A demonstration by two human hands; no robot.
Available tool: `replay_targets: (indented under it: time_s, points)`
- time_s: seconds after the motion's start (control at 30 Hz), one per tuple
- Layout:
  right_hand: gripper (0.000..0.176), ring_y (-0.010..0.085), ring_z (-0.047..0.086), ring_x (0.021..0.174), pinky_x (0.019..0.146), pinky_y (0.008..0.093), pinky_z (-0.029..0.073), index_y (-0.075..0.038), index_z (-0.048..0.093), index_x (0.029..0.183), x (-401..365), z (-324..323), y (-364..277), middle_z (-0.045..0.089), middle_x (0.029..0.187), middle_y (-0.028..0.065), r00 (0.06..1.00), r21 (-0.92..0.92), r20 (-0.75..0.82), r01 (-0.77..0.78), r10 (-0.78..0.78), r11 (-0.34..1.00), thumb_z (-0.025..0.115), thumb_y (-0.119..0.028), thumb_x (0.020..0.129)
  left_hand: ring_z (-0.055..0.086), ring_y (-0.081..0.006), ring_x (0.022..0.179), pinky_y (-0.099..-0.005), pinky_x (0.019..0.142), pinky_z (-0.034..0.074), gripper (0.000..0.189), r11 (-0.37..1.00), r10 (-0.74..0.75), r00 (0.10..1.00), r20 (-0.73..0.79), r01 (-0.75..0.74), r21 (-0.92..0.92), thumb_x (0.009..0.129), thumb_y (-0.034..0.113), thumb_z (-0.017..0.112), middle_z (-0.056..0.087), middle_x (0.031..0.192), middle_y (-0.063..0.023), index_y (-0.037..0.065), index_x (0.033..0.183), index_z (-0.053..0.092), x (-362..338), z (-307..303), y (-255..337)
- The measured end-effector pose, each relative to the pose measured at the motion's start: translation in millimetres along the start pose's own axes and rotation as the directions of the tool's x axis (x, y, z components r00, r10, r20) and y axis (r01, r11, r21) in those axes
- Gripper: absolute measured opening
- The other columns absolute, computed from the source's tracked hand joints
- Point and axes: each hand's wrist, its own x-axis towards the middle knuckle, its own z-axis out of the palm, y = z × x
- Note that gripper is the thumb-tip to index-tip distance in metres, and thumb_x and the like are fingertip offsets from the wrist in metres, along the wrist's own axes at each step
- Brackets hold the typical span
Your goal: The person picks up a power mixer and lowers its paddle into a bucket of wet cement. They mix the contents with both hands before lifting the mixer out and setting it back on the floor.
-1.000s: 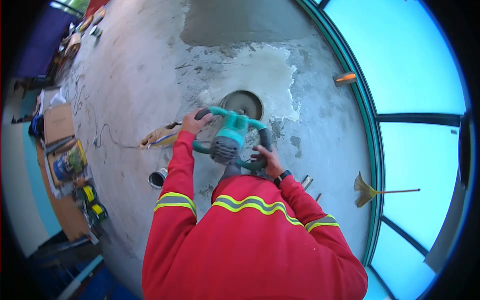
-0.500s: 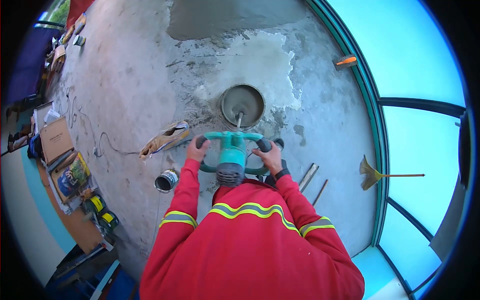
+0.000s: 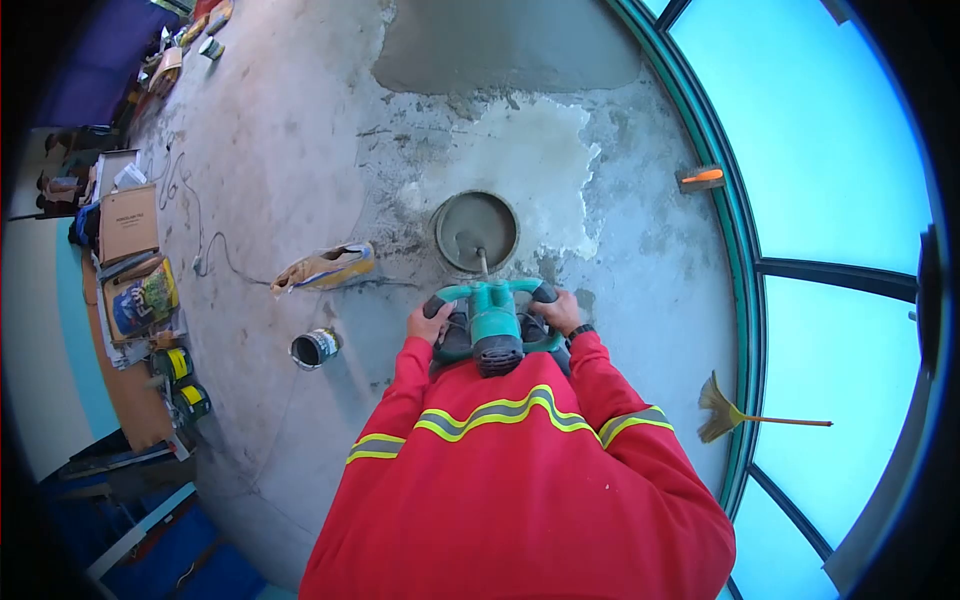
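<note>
I observe the green mixer (image 3: 494, 318) directly in front of the wearer's torso, its shaft (image 3: 483, 262) running into a round bucket (image 3: 516, 232) on the floor. The shaft's lower end is hidden in the grey mix (image 3: 468, 218); I cannot verify what is fitted there. The rear of the mixer's frame is partly covered by the red jacket (image 3: 520, 480), and dark shapes on both sides of the motor are too obscured for me to identify.

The left hand (image 3: 427, 325) is curled around the left black grip, the right hand (image 3: 561, 312) around the right one. Most fingertips are out of my sight, and I cannot tell how firmly either hand squeezes. A dark band (image 3: 580, 331) circles the right wrist.

Left of the bucket, apart from it, lies an open bag (image 3: 325, 267), its interior unclear to me; nearer the wearer is a tin (image 3: 315, 348). Farther out, a dark wet patch (image 3: 510, 45) is cut off by the upper edge of view.
</note>
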Motion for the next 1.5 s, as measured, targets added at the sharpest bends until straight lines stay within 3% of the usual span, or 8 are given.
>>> replay_targets:
  time_s: [0.13, 0.33, 0.57, 0.97, 1.1, 1.2, 1.33, 1.5]
  points:
    - [0.041, 0.0176, 0.061, 0.057, 0.056, 0.0339, 0.049, -0.002, 0.069, 0.085, 6.6, -10.4, -3.7, 0.064, 0.066, 0.0094, 0.996, -0.049, -0.016, 0.089, -0.09, 0.995, 0.076, -0.037, 0.064, 0.054, -0.0091, 0.047, -0.0268, 0.044, 0.044, 0.036, 1.0, 0.011, 1.0, -0.01, -0.011, 0.012, 0.077, 0.034, 0.076, 0.059, 0.06, -0.0029, 0.002, 0.086, 0.062, 3.1, 4.6, -3.7]
    - [0.045, 0.0197, 0.06, 0.058, 0.057, 0.0361, 0.048, 0.0, 0.067, 0.084, 11.9, -3.7, -22.7, 0.062, 0.065, 0.0096, 0.999, 0.025, 0.035, -0.008, 0.007, 1.0, 0.075, -0.04, 0.064, 0.055, -0.0107, 0.048, -0.0275, 0.045, 0.044, 0.04, 0.999, 0.021, 0.999, 0.037, -0.022, 0.032, 0.076, 0.039, 0.076, 0.059, 0.06, -0.0034, 0.003, 0.088, 0.062, 21.1, -11.5, 7.8]
    - [0.046, 0.0212, 0.063, 0.053, 0.055, 0.035, 0.051, 0.0, 0.066, 0.08, 21.0, 20.5, -55.0, 0.062, 0.06, 0.0096, 0.994, -0.068, -0.005, 0.105, -0.106, 0.992, 0.075, -0.041, 0.063, 0.056, -0.0138, 0.046, -0.0302, 0.043, 0.045, 0.042, 0.999, -0.033, 0.998, 0.058, 0.035, -0.041, 0.076, 0.042, 0.076, 0.057, 0.058, -0.0049, 0.004, 0.087, 0.062, 29.7, -43.6, 4.4]
    - [0.049, 0.023, 0.064, 0.059, 0.058, 0.0369, 0.051, 0.002, 0.066, 0.089, 23.5, 33.6, -62.9, 0.065, 0.069, 0.0143, 0.985, -0.06, -0.033, 0.165, -0.167, 0.984, 0.077, -0.038, 0.064, 0.057, -0.0149, 0.046, -0.0312, 0.046, 0.046, 0.047, 1.0, 0.02, 0.999, 0.031, -0.02, 0.001, 0.073, 0.047, 0.077, 0.059, 0.058, -0.0054, 0.003, 0.082, 0.063, 42.4, -55.0, -3.0]
    - [0.058, 0.0278, 0.066, 0.073, 0.069, 0.0376, 0.051, 0.002, 0.064, 0.1, 11.3, 22.5, -74.7, 0.067, 0.082, 0.0161, 0.997, 0.032, 0.078, -0.009, 0.007, 0.999, 0.079, -0.038, 0.062, 0.056, -0.0145, 0.047, -0.0306, 0.047, 0.047, 0.045, 0.999, -0.036, 0.996, 0.084, 0.035, 0.007, 0.074, 0.046, 0.076, 0.059, 0.059, -0.0049, 0.004, 0.083, 0.063, 43.6, -51.5, -3.1]
    - [0.063, 0.0302, 0.065, 0.085, 0.077, 0.0382, 0.05, 0.003, 0.063, 0.105, 35.3, 22.8, -54.9, 0.067, 0.09, 0.0177, 0.99, -0.027, 0.096, 0.11, -0.107, 0.994, 0.08, -0.038, 0.06, 0.056, -0.014, 0.049, -0.0304, 0.048, 0.047, 0.044, 0.998, -0.052, 0.995, 0.079, 0.054, -0.025, 0.074, 0.045, 0.076, 0.059, 0.06, -0.0047, 0.004, 0.084, 0.064, 42.2, -49.9, -8.1]
    - [0.054, 0.0281, 0.065, 0.079, 0.073, 0.0387, 0.049, 0.003, 0.064, 0.1, 30.7, 24.6, -76.5, 0.067, 0.086, 0.0185, 0.946, -0.164, -0.069, 0.301, -0.315, 0.939, 0.079, -0.03, 0.06, 0.057, -0.0132, 0.051, -0.0307, 0.049, 0.047, 0.045, 0.999, 0.013, 0.995, 0.097, -0.01, -0.036, 0.074, 0.045, 0.076, 0.058, 0.059, -0.0041, 0.005, 0.088, 0.064, 44.8, -44.8, -18.0]
    - [0.041, 0.0345, 0.065, 0.076, 0.071, 0.0417, 0.05, 0.0, 0.065, 0.092, 31.3, 21.9, -67.1, 0.066, 0.077, 0.0209, 0.982, -0.272, -0.026, 0.172, -0.186, 0.947, 0.072, -0.027, 0.061, 0.057, -0.0127, 0.053, -0.03, 0.053, 0.048, 0.044, 1.0, 0.007, 0.988, 0.152, -0.011, 0.026, 0.074, 0.044, 0.076, 0.06, 0.064, -0.0035, 0.005, 0.091, 0.065, 38.7, -43.2, 2.5]
